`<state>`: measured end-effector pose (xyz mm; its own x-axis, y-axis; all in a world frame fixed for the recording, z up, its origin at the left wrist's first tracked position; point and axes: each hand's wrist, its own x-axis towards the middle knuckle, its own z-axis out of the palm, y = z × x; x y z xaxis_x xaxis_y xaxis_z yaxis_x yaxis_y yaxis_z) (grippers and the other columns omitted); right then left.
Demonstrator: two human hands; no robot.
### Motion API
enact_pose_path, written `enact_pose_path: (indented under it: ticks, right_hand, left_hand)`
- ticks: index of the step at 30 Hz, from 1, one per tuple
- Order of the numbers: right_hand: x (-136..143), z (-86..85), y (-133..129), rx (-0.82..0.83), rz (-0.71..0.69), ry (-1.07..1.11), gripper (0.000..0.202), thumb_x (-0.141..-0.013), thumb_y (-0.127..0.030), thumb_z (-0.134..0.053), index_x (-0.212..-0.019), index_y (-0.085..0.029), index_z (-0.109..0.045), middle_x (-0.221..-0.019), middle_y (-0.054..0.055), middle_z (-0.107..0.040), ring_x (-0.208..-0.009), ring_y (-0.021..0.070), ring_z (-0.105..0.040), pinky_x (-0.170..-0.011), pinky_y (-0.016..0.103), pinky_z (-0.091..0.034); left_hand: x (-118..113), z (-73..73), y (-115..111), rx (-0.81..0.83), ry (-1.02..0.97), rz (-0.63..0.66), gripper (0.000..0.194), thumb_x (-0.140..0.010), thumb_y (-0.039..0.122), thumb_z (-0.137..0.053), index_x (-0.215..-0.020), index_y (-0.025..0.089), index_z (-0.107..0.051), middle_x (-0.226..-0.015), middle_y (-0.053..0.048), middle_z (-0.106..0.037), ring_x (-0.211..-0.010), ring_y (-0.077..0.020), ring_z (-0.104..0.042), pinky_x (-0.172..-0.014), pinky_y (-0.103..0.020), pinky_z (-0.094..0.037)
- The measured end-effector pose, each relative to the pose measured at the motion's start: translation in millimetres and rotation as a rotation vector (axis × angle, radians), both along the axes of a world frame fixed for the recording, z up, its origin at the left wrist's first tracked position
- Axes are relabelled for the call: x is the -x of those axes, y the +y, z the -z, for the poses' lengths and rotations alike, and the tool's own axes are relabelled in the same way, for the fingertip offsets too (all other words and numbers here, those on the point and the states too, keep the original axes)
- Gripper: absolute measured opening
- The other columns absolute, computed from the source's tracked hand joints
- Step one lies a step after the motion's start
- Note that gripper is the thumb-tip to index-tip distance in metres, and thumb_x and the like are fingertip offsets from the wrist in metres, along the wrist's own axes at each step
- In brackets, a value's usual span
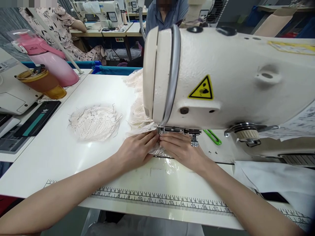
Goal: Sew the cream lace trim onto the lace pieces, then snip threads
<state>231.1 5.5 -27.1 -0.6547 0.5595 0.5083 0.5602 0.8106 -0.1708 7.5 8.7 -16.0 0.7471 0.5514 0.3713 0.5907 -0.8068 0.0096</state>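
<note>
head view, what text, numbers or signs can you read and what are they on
Ruler numbers "6 7 8 9 10 11 12 13 14 15 16 17 18" on the printed ruler strip along the table edge.
Yellow triangle hand-warning sign, no words, on the sewing machine.
Brand letters on the far sewing machine: cut off, unreadable.
Yellow label on the machine's top: too blurred.
Black phone logo: too small.

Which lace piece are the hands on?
The lace piece under the needle, pinned by left hand and right hand; the lace pile lies untouched.
</note>
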Motion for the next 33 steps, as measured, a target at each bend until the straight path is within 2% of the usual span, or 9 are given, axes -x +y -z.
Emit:
enact_pose_path:
  ticks: [4,8,11,16,20,26,30,33]
  right_hand:
    - [-2.8,0.8,-0.5,0.014,0.019,0.023,0.02,-0.089,-0.007,-0.054,-0.102,-0.017,-0.065,-0.109,0.005,-0.072,-0.108,0.0179,-0.065,-0.091,0.032,-0.057]
    - [-4.8,-2.5,0.0,0.084,0.054,0.029,0.021,-0.091,-0.01,-0.051,-0.101,-0.02,-0.067,-0.11,0.004,-0.072,-0.104,0.017,-0.067,-0.091,0.028,-0.057]
    - [-5.3,-5.9,1.2,0.105,0.073,0.077,0.022,-0.094,-0.014,-0.048,-0.098,-0.02,-0.068,-0.107,0.005,-0.072,-0.096,0.0158,-0.069,-0.085,0.027,-0.058]
    - [-4.5,-9.2,2.2,0.013,0.09,0.064,0.021,-0.094,-0.015,-0.048,-0.101,-0.018,-0.067,-0.105,0.006,-0.072,-0.087,0.0156,-0.069,-0.073,0.028,-0.057]
    - [-3.9,-8.4,2.4,0.054,0.143,0.097,0.019,-0.094,-0.018,-0.049,-0.099,-0.019,-0.067,-0.097,0.005,-0.073,-0.079,0.0136,-0.069,-0.061,0.024,-0.054]
    - [-4.9,-1.1,4.3,0.17,0.149,0.121,0.022,-0.096,-0.023,-0.048,-0.1,-0.018,-0.069,-0.103,0.007,-0.072,-0.085,0.0159,-0.068,-0.077,0.028,-0.057]
    - [-4.8,-2.8,3.8,0.156,0.158,0.07,0.023,-0.095,-0.021,-0.048,-0.101,-0.019,-0.07,-0.106,0.007,-0.072,-0.089,0.017,-0.069,-0.082,0.029,-0.057]
    - [-4.2,-4.5,2.8,0.114,0.134,-0.004,0.023,-0.095,-0.018,-0.048,-0.106,-0.019,-0.068,-0.111,0.006,-0.071,-0.094,0.0159,-0.068,-0.085,0.03,-0.057]
  left_hand:
    - [-0.5,0.9,0.1,0.013,-0.018,0.003,0.041,-0.085,0.018,-0.048,-0.124,0.009,-0.058,-0.127,-0.015,-0.062,-0.11,-0.027,-0.064,-0.086,-0.042,-0.059]
    - [-1.5,1.4,1.2,0.015,-0.028,0.011,0.038,-0.088,0.02,-0.048,-0.123,0.01,-0.059,-0.125,-0.014,-0.063,-0.109,-0.0277,-0.065,-0.084,-0.043,-0.06]
    - [-2.0,0.7,2.2,0.02,-0.018,0.022,0.037,-0.092,0.023,-0.045,-0.124,0.011,-0.059,-0.124,-0.015,-0.064,-0.109,-0.0269,-0.065,-0.084,-0.042,-0.059]
    - [-2.3,-0.5,3.2,0.024,-0.003,0.014,0.038,-0.094,0.027,-0.043,-0.126,0.012,-0.058,-0.123,-0.015,-0.064,-0.106,-0.0268,-0.066,-0.079,-0.04,-0.061]
    - [-2.5,0.4,4.6,0.043,0.0,0.003,0.039,-0.095,0.028,-0.041,-0.128,0.013,-0.057,-0.123,-0.015,-0.064,-0.103,-0.0262,-0.067,-0.076,-0.04,-0.06]
    - [-3.3,0.3,7.5,0.058,0.014,-0.011,0.039,-0.094,0.025,-0.042,-0.128,0.011,-0.056,-0.124,-0.014,-0.064,-0.097,-0.0251,-0.069,-0.074,-0.04,-0.061]
    - [-4.0,-2.3,7.3,-0.055,-0.032,0.088,0.031,-0.096,0.018,-0.04,-0.119,0.01,-0.06,-0.123,-0.011,-0.065,-0.11,-0.0216,-0.065,-0.087,-0.036,-0.059]
    - [-3.3,-3.6,6.8,-0.117,-0.037,0.134,0.025,-0.098,0.016,-0.041,-0.108,0.009,-0.063,-0.118,-0.01,-0.068,-0.109,-0.0198,-0.066,-0.088,-0.033,-0.058]
